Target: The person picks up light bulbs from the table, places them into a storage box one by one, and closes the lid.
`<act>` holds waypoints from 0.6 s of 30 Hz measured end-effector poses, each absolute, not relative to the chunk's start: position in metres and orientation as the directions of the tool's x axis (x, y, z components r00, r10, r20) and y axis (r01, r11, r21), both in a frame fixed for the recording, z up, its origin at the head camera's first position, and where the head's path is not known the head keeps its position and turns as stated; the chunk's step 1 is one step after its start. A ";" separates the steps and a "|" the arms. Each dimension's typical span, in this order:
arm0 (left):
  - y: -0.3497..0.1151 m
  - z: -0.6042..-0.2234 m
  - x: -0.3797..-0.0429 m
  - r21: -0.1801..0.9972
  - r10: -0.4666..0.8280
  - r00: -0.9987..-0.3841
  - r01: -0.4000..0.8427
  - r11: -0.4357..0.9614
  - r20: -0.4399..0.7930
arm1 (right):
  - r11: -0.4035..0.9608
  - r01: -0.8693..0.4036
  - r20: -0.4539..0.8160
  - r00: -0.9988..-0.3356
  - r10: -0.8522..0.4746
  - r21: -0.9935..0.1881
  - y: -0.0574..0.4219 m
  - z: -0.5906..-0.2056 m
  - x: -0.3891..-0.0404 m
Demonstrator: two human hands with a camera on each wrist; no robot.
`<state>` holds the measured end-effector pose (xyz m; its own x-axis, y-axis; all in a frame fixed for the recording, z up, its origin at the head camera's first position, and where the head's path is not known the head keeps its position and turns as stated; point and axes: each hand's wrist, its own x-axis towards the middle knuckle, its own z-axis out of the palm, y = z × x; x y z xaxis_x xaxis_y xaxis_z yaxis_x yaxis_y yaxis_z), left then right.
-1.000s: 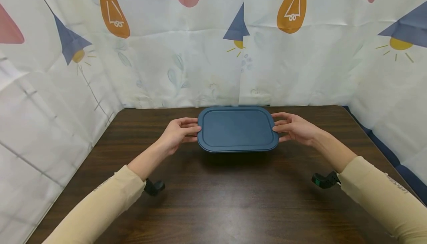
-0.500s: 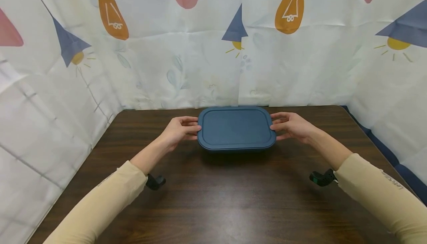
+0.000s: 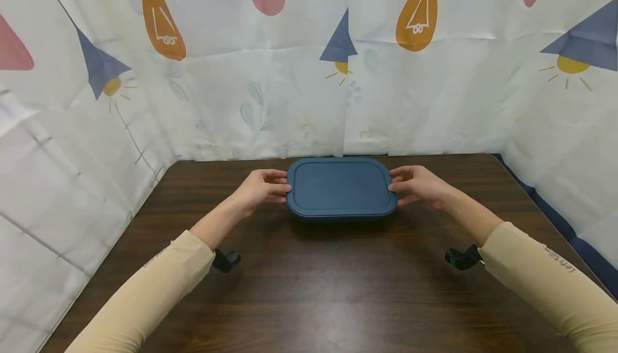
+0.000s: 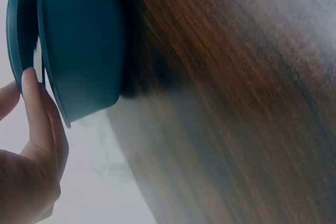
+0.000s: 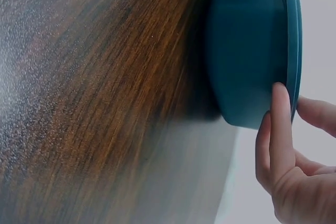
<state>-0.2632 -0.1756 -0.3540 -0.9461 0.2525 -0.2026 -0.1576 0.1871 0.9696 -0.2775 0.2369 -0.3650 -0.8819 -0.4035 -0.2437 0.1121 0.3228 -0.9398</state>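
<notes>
A dark blue rectangular lid with rounded corners lies over a matching deep box near the back of the table. My left hand pinches the lid's left end, thumb on top and fingers beneath. In the left wrist view, a gap shows between the lid and the rim of the box at that end. At the other end, my right hand holds the lid's edge, thumb above and fingertips under it against the box wall. There the lid sits close to the rim. The box's inside is hidden.
The dark wood table stretches from the box toward me. Behind it hangs a white patterned curtain, close to the table's back edge. Black wrist devices hang under both forearms.
The lid's right end has come down and slightly left onto the box, and my right hand has moved left with it. My left hand has stayed nearly still at the left end.
</notes>
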 end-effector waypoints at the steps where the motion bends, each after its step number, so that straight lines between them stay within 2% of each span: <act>1: -0.176 -0.354 -0.264 0.968 0.255 -0.945 -0.158 0.194 -0.205 | 0.326 0.110 -0.244 -0.881 -0.405 -0.939 0.237 -0.365 -0.277; 18: -0.181 -0.352 -0.269 0.942 0.282 -0.926 -0.165 0.293 -0.250 | 0.377 0.064 -0.224 -0.890 -0.397 -0.924 0.227 -0.358 -0.276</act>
